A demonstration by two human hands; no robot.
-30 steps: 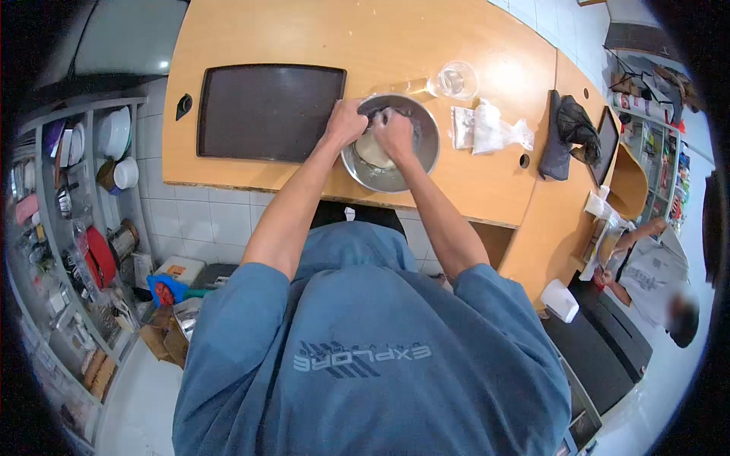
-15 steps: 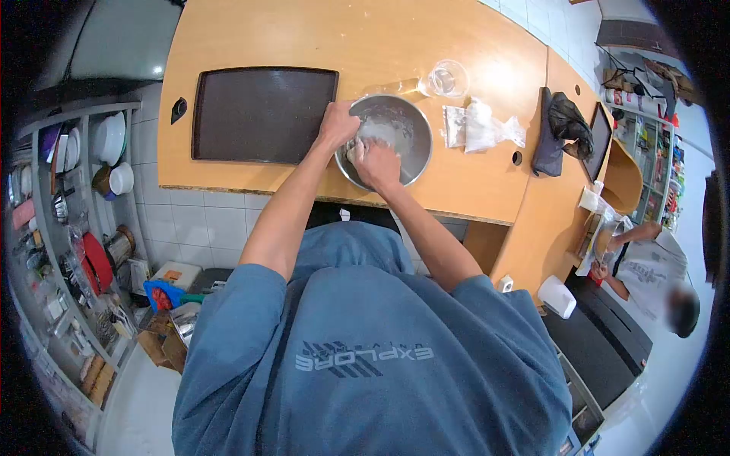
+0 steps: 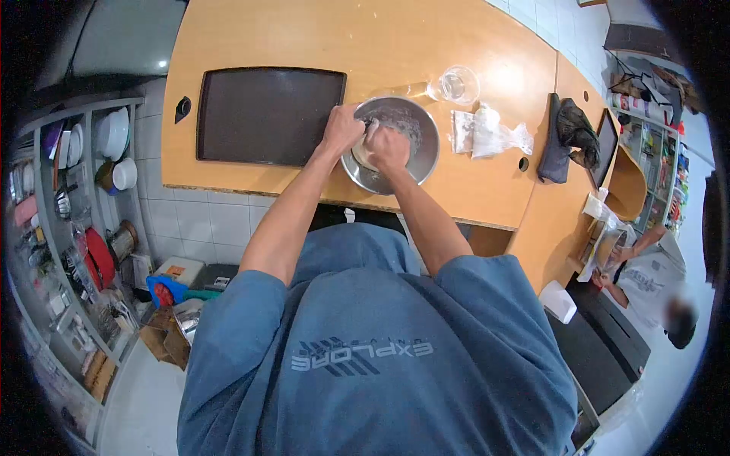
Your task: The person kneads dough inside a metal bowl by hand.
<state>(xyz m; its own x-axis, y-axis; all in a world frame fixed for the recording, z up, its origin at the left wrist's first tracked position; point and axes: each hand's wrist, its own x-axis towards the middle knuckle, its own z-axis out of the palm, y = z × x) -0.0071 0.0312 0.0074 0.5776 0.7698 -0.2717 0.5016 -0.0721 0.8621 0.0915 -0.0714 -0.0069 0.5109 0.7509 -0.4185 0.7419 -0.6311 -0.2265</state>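
Observation:
A metal mixing bowl (image 3: 432, 148) stands at the table's near edge, with pale streaks of flour on its inner wall. My left hand (image 3: 344, 131) is closed on the bowl's left rim. Inside the bowl, the fingers of my right hand (image 3: 388, 148) are curled around pale dough (image 3: 365, 157). Part of the dough is hidden under that hand. Just left of the bowl lies a dark baking tray (image 3: 270, 114).
Beyond the bowl are a clear plastic cup (image 3: 458, 85) and, to its right, plastic bags of white powder (image 3: 487, 133). Dark cloths (image 3: 570, 140) lie farther right. Another person (image 3: 646, 273) works at the right side. Crowded shelves (image 3: 84, 197) line the left.
My right hand has turned and moved slightly within the bowl, and more of the dough shows. My left hand stays at the rim. The whole view has shifted a little.

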